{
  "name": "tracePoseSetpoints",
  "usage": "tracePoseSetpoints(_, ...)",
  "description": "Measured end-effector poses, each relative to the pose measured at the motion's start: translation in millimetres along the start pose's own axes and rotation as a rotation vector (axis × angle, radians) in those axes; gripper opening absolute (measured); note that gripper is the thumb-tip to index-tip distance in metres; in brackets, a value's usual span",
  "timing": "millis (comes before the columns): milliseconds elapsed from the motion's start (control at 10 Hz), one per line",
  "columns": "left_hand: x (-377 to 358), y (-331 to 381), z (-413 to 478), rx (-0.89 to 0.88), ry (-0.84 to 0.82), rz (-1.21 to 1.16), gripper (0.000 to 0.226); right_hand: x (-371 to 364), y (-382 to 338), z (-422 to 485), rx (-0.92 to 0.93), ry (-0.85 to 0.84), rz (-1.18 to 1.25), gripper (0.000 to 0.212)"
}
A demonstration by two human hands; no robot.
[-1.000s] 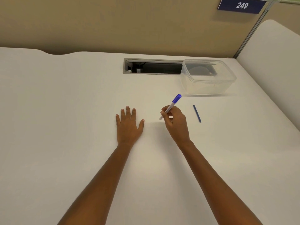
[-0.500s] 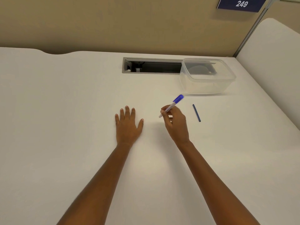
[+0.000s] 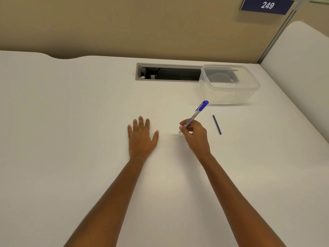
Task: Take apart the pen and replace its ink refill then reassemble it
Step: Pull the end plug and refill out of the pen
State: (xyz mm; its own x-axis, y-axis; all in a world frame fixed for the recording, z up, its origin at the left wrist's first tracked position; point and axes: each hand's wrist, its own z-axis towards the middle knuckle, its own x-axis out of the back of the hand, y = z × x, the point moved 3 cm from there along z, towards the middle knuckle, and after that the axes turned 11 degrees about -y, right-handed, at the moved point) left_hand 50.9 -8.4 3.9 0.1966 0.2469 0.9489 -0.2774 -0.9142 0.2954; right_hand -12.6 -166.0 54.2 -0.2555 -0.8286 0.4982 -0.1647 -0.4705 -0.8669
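Note:
My right hand [image 3: 196, 136] grips a white pen [image 3: 195, 116] with a blue cap near its lower end; the capped end points up and away to the right. A thin dark blue ink refill [image 3: 216, 124] lies flat on the white table [image 3: 71, 122], a short way right of my right hand. My left hand [image 3: 142, 138] rests palm down on the table with fingers spread, holding nothing, left of the pen.
A clear plastic container [image 3: 229, 84] stands behind the refill at the back right. A grey cable slot [image 3: 168, 72] is cut into the table behind it. A beige partition rises at the back, and another white surface lies at far right.
The pen's capped end has tilted slightly further right in my right hand. My left hand has stayed flat on the table.

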Motion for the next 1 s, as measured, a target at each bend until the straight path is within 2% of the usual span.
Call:
tracePoseSetpoints(200, 0.2, -0.2, 0.3, 0.002, -0.006, -0.013, 0.059, 3.1, -14.9, 1.9, 0.016, -0.023, 0.008, 0.021)
tracePoseSetpoints(600, 0.5, 0.1, -0.4, -0.004, 0.005, -0.016, 0.059, 9.2, -37.1, -6.2, 0.269, 0.119, -0.072, 0.017)
tracePoseSetpoints(800, -1.4, -0.7, 1.2, -0.002, 0.008, -0.013, 0.059, 4.6, -23.3, -5.4, 0.180, 0.046, -0.118, 0.018)
tracePoseSetpoints(1000, -2.4, -1.3, 1.3, -0.003, 0.016, -0.003, 0.059, 10.6, -28.6, -4.6, 0.211, 0.108, -0.104, 0.021)
